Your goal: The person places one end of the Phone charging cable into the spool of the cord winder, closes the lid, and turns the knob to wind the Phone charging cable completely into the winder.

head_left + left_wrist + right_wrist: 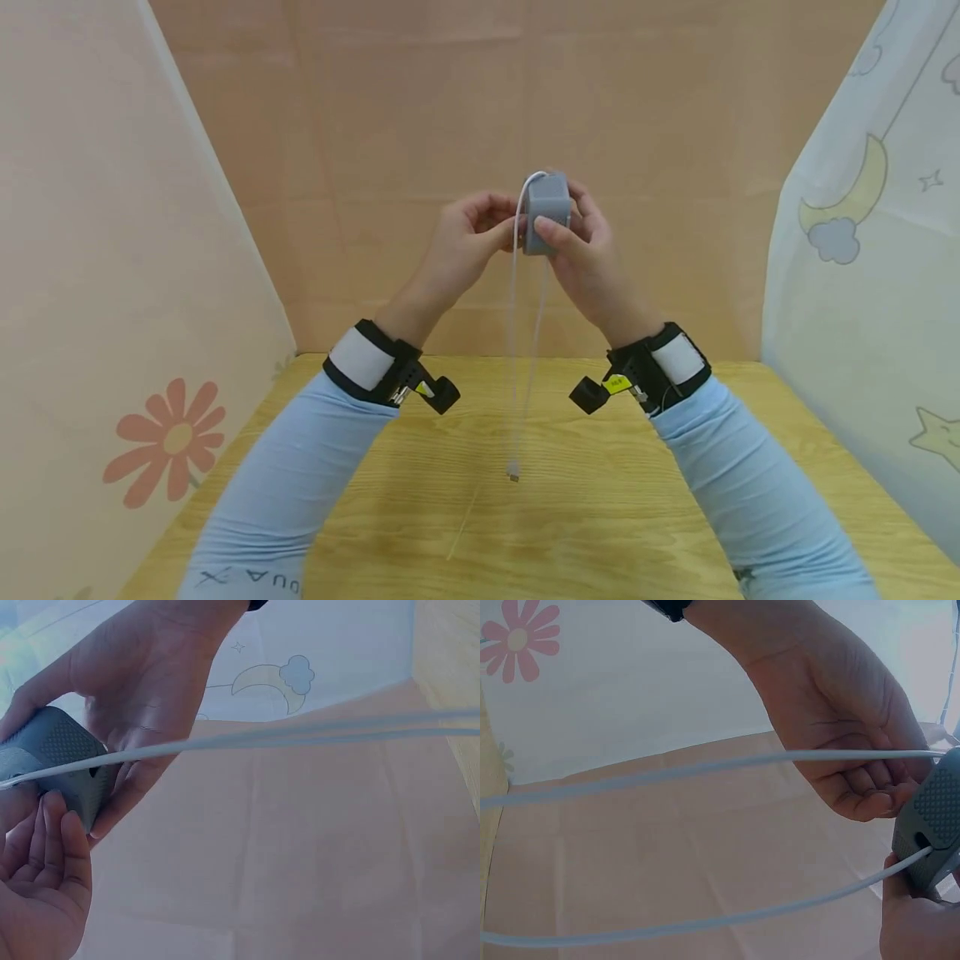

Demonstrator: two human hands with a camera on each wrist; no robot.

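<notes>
Head view: one grey block (547,212) held up in the air, well above the wooden table (615,517). Right hand (585,250) grips it, thumb across its front. Left hand (465,237) pinches one white cable (517,333) at the block's edge; two strands hang, plug end near the tabletop. Sleeve lettering unreadable.

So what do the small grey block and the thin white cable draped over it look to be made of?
The small grey block looks like matte plastic, possibly 3D-printed: the right wrist view shows a fine dotted texture on one face. The thin white cable looks like smooth rubbery plastic sheathing, hanging limp, with a small metallic-looking plug at its end.
</notes>
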